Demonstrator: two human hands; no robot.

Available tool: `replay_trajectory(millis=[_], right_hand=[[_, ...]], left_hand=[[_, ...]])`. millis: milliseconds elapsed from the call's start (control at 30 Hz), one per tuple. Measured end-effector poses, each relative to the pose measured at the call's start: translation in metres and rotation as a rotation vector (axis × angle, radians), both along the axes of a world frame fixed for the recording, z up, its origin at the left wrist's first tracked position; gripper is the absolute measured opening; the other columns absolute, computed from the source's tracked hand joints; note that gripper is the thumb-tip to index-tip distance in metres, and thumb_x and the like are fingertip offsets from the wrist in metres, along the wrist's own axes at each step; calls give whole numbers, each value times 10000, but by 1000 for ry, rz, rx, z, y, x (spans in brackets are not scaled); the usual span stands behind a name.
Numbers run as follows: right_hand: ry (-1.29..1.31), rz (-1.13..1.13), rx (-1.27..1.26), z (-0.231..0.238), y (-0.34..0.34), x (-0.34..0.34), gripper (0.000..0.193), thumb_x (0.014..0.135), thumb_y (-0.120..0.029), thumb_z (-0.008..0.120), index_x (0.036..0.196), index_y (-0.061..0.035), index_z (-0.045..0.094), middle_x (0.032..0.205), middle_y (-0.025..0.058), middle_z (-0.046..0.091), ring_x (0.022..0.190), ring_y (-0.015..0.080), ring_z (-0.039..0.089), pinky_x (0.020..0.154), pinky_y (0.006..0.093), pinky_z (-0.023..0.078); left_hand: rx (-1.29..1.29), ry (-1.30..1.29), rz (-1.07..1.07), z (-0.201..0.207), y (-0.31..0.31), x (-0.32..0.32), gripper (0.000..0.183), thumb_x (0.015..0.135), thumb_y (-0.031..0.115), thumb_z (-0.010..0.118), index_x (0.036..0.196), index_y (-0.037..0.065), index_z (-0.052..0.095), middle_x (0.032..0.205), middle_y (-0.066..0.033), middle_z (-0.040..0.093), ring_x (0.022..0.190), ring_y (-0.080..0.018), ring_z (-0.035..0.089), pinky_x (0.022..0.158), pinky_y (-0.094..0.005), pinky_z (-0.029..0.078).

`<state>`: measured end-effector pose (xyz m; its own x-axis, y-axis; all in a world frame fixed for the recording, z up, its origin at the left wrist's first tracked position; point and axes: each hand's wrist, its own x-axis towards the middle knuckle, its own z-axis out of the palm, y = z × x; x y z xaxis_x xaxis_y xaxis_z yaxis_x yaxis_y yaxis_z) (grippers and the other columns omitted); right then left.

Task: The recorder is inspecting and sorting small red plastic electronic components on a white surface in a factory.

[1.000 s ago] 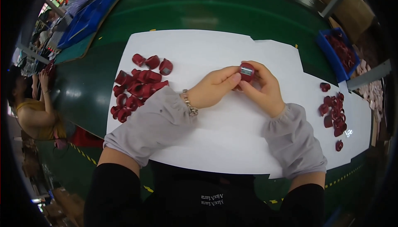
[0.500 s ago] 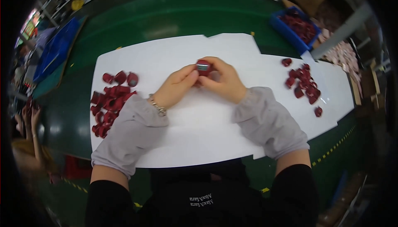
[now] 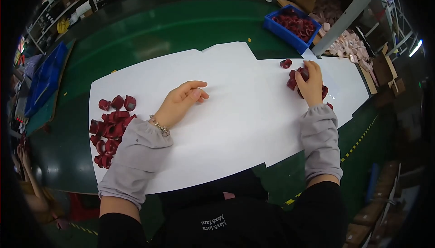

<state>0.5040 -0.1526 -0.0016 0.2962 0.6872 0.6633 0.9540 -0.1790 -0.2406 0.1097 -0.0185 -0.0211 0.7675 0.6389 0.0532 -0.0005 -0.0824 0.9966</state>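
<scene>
My left hand (image 3: 178,101) hovers above the white sheet (image 3: 217,134), left of its middle, with fingers loosely bent and nothing in them. At the right pile, my right hand (image 3: 312,85) has its thumb and fingers closed around a small dark red hollow piece (image 3: 302,72). Whether that piece still touches the pile cannot be made out. Similar glossy red pieces (image 3: 292,83) lie beside and under this hand, partly hidden by it. A larger heap of dark red pieces (image 3: 111,128) sits by my left sleeve, with several more just beyond it.
A blue bin (image 3: 285,33) full of red pieces stands at the far right, near a grey post (image 3: 349,17). Pale pink pieces (image 3: 346,46) are heaped behind the post. Another blue tray (image 3: 45,80) is at the far left. The green table (image 3: 181,26) extends beyond the sheet.
My hands have parted from around one red piece at the middle. The right hand has moved right to the right pile; the left now holds nothing. The whole view has shifted somewhat.
</scene>
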Motion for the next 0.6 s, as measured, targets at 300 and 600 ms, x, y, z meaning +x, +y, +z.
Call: replay_trajectory(millis=[300,600], right_hand=[[-245,160,-60,6,37,-74,494,742,-184,685,1197,-71,531,1303,213,453,1137,380,479,908,447,387],[-56,1115,20,77,86,-278,429,747,-107,698,1157,-79,573,1291,182,475,1167,353,467,968,415,376]], left_hand=[[-11,-18,11,-2,1,-9,276,953,180,498,1150,-2,564,1007,-69,625,933,-111,570,876,-254,445],[126,131,16,-7,-5,-18,278,933,137,514,1173,1,547,1122,-104,592,1084,-168,538,921,-310,428]])
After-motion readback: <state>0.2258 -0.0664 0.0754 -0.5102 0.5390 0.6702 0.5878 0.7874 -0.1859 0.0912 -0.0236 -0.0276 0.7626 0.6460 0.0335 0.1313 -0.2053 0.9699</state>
